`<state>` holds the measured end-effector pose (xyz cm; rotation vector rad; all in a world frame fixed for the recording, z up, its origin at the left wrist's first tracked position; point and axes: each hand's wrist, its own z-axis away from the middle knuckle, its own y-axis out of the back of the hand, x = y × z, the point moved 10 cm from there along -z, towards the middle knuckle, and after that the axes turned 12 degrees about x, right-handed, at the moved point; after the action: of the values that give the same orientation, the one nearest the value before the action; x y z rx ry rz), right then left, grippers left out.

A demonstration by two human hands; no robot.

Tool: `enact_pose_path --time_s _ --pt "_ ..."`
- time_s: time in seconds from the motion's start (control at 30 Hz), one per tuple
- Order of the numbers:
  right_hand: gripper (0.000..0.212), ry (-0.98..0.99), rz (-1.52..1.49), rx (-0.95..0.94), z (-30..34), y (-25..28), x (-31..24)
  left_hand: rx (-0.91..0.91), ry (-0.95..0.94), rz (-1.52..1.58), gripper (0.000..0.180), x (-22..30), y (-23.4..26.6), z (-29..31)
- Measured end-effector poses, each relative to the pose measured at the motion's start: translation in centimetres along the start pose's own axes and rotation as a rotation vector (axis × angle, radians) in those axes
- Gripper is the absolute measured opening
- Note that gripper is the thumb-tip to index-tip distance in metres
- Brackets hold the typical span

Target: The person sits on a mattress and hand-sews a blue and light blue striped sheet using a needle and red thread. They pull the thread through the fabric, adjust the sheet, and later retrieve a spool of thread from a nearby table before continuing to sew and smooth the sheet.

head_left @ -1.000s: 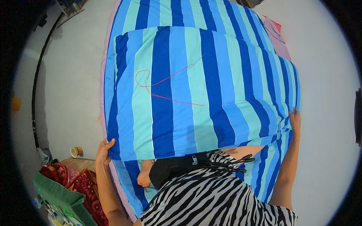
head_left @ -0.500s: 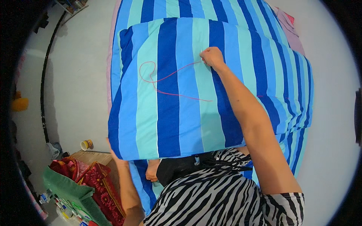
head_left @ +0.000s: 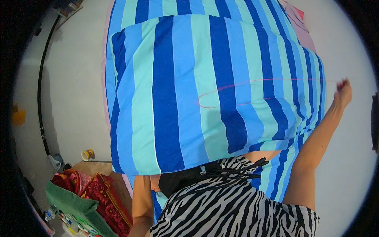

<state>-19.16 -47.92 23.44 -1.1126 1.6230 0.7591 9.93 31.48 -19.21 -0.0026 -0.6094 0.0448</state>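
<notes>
A thick striped quilt (head_left: 183, 118) in dark blue, light blue and turquoise lies folded over my lap. My right hand (head_left: 344, 93) is off beyond the quilt's right side, blurred, its fingers pinched. From them a red thread (head_left: 272, 79) runs taut leftward across the stripes, then bends back in a loose loop near the middle. Whether a needle is in the fingers is too blurred to tell. A line of red stitching (head_left: 268, 98) shows on the right part of the quilt. My left forearm (head_left: 143, 197) goes up under the quilt's near left edge, which hides that hand.
At the lower left stand a green fabric holder (head_left: 77, 203) with small items and a dark red flowered cloth (head_left: 104, 195). A yellow and white cup (head_left: 87, 154) lies on its side by a wooden board (head_left: 94, 168). Pink cloth (head_left: 298, 19) shows at the far right.
My right hand has swung from the middle of the quilt out past its right edge, drawing the thread straight. The quilt's near left edge now lies over my left hand.
</notes>
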Motion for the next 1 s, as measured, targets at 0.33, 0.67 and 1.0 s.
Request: enact_pose_path --time_s 0.33,0.67,1.0 --pt "0.008 0.462 0.127 -0.845 34.3 -6.9 -4.4 -0.817 -0.240 -0.432 0.061 5.7 -9.1 14.6" --pt "0.017 -0.366 -0.032 -1.737 60.4 -4.9 5.1 0.032 0.261 0.264 0.032 6.0 -15.8 11.0" --pt "0.008 0.018 0.265 -1.059 42.1 -5.8 12.1 -0.229 0.216 0.191 0.056 8.0 -19.1 12.3"
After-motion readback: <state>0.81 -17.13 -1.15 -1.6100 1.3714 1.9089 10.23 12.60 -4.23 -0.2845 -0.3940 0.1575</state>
